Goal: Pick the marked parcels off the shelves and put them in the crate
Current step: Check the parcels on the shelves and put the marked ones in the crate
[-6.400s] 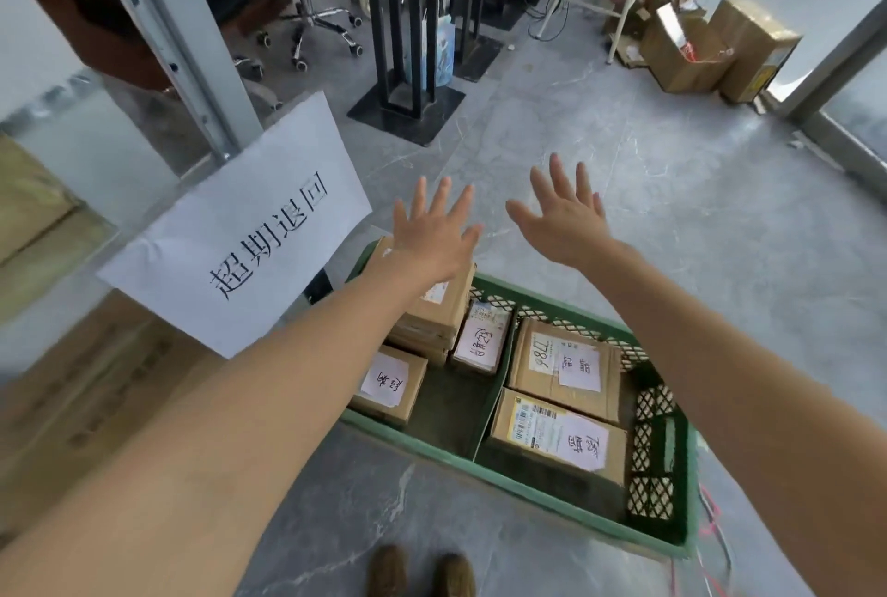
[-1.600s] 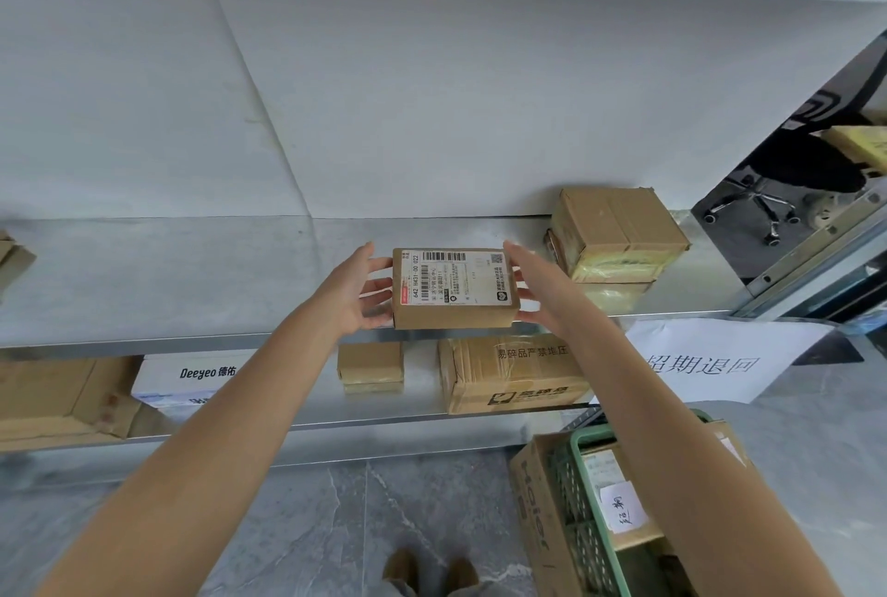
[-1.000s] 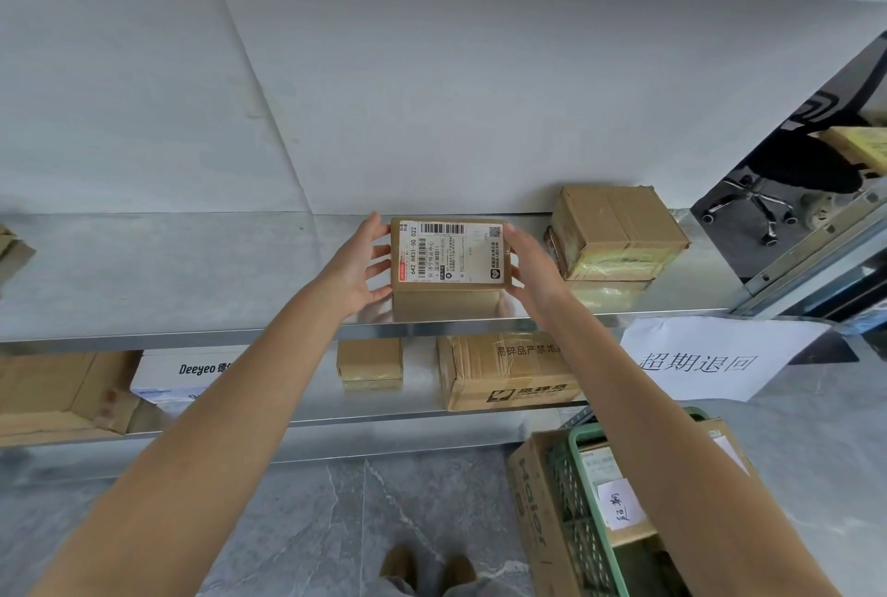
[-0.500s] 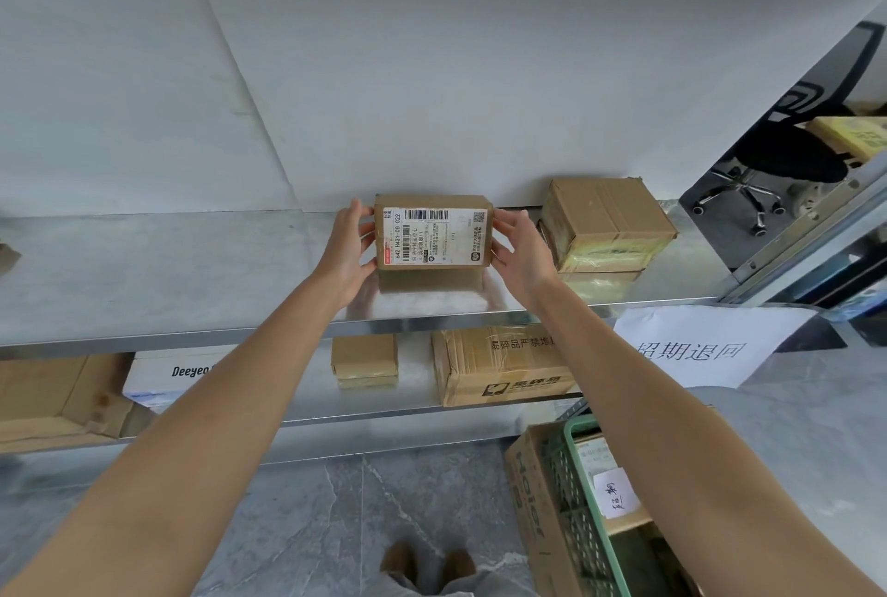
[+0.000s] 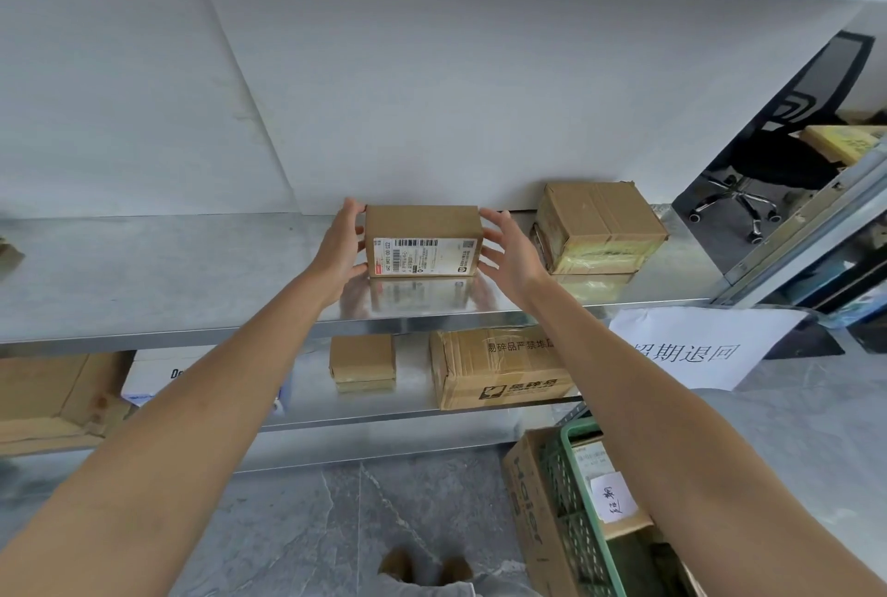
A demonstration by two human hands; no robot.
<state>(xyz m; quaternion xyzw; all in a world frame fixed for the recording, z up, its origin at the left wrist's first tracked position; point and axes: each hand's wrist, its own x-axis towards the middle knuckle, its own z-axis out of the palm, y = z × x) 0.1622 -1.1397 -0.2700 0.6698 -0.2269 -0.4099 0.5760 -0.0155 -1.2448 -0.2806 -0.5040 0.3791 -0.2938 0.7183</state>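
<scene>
Labelled carton [image 5: 422, 242] (stiff, likely light): left hand [image 5: 341, 251] grips its nine-o'clock end, right hand [image 5: 511, 255] spread-fingered at three; clasp both ends.

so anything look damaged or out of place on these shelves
The taped box at the right of the upper shelf looks battered: crumpled tape, a ragged top edge. The paper sign hangs crooked below that shelf's edge. The labelled box that the left hand grips sits square.

Bright, even daylight; wide-angle edge distortion
</scene>
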